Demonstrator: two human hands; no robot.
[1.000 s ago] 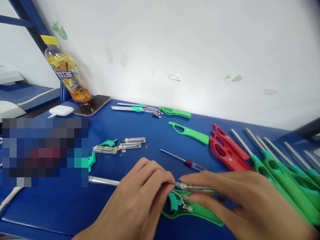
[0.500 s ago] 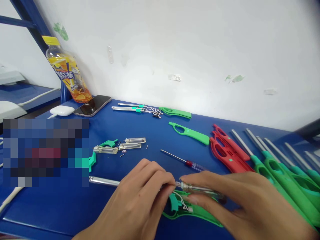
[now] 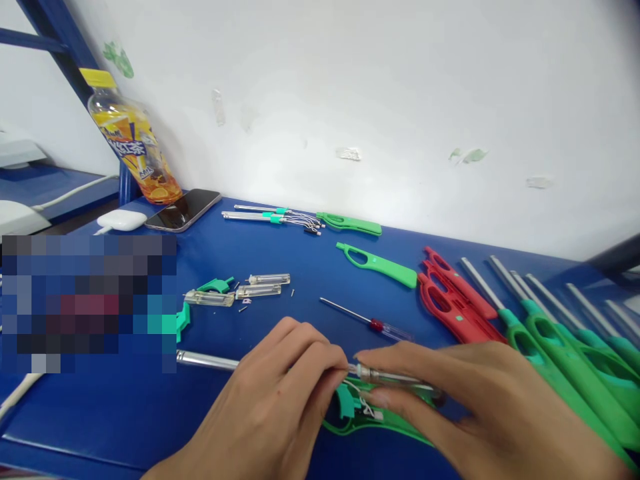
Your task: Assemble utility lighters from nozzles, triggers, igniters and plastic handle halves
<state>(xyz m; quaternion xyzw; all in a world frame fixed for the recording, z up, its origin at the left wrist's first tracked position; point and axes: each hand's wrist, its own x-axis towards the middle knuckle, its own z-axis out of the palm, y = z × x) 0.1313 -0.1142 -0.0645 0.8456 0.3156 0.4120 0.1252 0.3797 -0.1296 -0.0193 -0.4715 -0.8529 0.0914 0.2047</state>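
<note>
My right hand (image 3: 475, 400) grips a clear lighter fuel tank (image 3: 395, 377) between thumb and fingers, its nozzle end facing left. At that nozzle, the thumb and fingertips of my left hand (image 3: 285, 400) are pinched together; what they hold is hidden. Beneath both hands lies an open green lighter shell half (image 3: 385, 427), with a teal trigger (image 3: 344, 403) and white wires (image 3: 367, 407) in it. A metal lighter tube (image 3: 207, 360) sticks out to the left from behind my left hand.
Beyond my hands lies a screwdriver (image 3: 377, 325). Clear tanks (image 3: 260, 291) and teal parts (image 3: 217, 285) are at left. Red shells (image 3: 450, 300) and several green lighters (image 3: 560, 347) are at right. Green shells (image 3: 380, 263), wired tubes (image 3: 255, 216), a phone (image 3: 185, 210) and a bottle (image 3: 133, 147) stand farther back.
The fuel tank in my right hand has shifted slightly left, closer to my left fingertips. Otherwise the view has only moved a little.
</note>
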